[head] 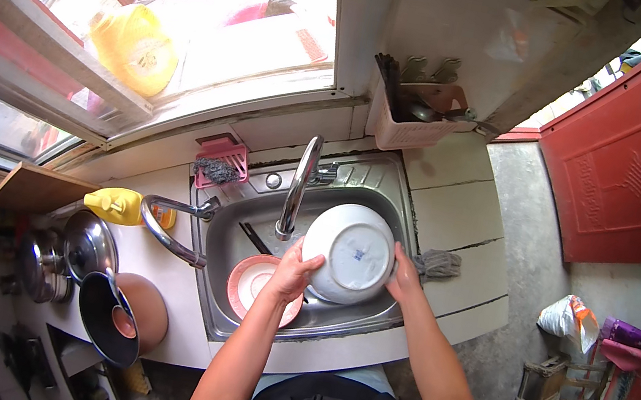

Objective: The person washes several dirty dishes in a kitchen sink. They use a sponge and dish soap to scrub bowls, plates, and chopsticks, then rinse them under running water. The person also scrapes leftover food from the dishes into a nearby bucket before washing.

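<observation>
My left hand [293, 272] and my right hand [404, 274] hold a large white bowl [359, 255] by its two sides, its underside with a small blue mark facing up. The bowl is over a stainless steel sink [318, 215], below a curved chrome faucet [298, 190]. In the sink, partly behind my left forearm, lies a pink-rimmed dish [245, 280]. Dark chopsticks [254, 238] rest beside it. Whether water runs from the faucet cannot be told.
Left of the sink are a second curved tap [162, 239], a yellow bottle [114, 205], a pot [143, 313] and a lid [90, 246]. A pink rack [237, 153] holds a scouring pad [216, 171]. A grey cloth [439, 264] lies right; a utensil basket [412, 136] hangs behind.
</observation>
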Motion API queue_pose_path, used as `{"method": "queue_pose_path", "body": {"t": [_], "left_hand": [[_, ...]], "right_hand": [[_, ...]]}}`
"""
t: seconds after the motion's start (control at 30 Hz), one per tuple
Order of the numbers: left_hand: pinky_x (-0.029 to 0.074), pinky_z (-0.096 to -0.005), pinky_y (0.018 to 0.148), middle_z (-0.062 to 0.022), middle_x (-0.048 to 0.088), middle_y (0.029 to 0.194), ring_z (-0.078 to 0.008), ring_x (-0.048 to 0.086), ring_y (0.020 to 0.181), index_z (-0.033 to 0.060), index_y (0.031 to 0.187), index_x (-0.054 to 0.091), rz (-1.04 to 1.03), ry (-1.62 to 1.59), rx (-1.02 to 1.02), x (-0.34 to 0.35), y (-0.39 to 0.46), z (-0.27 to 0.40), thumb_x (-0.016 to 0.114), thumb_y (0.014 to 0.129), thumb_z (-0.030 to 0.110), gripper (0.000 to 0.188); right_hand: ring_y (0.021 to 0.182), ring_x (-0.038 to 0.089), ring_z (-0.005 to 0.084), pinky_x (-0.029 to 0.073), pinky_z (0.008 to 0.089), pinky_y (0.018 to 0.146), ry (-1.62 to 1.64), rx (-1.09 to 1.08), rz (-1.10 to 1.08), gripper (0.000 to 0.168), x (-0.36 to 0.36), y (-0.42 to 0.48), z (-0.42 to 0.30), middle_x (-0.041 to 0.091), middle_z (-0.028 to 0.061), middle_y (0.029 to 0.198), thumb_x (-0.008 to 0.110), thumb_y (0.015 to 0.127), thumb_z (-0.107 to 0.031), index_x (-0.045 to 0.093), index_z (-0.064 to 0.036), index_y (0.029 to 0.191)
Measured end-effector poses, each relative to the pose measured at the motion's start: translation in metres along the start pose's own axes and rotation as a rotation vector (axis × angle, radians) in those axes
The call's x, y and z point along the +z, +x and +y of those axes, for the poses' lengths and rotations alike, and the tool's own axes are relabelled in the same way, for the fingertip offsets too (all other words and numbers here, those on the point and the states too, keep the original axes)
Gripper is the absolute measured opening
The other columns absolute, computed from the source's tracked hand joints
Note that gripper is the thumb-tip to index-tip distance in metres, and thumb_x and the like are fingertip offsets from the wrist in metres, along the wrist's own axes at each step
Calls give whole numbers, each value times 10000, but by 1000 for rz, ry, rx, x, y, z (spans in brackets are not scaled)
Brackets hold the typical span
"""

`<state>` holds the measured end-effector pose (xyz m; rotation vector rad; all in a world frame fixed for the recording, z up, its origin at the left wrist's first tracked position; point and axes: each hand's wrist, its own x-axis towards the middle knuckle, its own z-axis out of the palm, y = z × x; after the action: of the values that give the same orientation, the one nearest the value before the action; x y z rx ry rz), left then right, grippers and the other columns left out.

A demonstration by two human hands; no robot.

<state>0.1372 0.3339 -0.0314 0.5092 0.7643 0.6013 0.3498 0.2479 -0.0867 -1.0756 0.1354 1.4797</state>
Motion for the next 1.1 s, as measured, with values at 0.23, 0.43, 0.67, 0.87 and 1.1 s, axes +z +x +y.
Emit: {"method": "queue_pose_path", "body": {"t": [0.23,0.43,0.67,0.87,1.1], "left_hand": [[391,-300,876,-68,525,1058,-149,496,987,30,1116,420,106,224,133,12,1,-17,596,754,-9,404],[397,-273,837,-76,535,997,-137,501,927,14,1084,439,157,243,255,7,25,-36,585,749,-32,368],[405,-266,788,-87,537,978,-143,493,885,-7,1031,444,160,475,274,30,-2,-41,604,732,1,340],[447,-403,588,-220,579,755,-350,585,721,39,994,446,205,1150,296,54,-9,-73,592,758,110,286],[493,-339,735,-138,578,1017,-265,574,917,42,1148,477,-22,1522,748,22,3,-121,560,737,64,420]], "right_hand": [[1156,427,250,286,302,989,-1015,-796,86,307,42,19,5,503,104,1202,374,876,-116,525,-15,1124],[1173,392,259,272,390,1000,-1339,-1049,-265,360,91,-14,33,537,66,1156,377,854,-281,567,-93,1095],[1092,471,261,322,375,947,-992,-598,2,441,41,44,8,538,100,1136,303,892,-382,535,-102,1141],[1147,405,244,346,377,954,29,150,-49,750,23,-21,58,408,70,1257,311,789,-675,333,-110,1281],[1034,492,233,405,344,860,-444,-35,174,455,-5,-21,32,503,119,1140,483,800,-216,412,-29,1208]]}}
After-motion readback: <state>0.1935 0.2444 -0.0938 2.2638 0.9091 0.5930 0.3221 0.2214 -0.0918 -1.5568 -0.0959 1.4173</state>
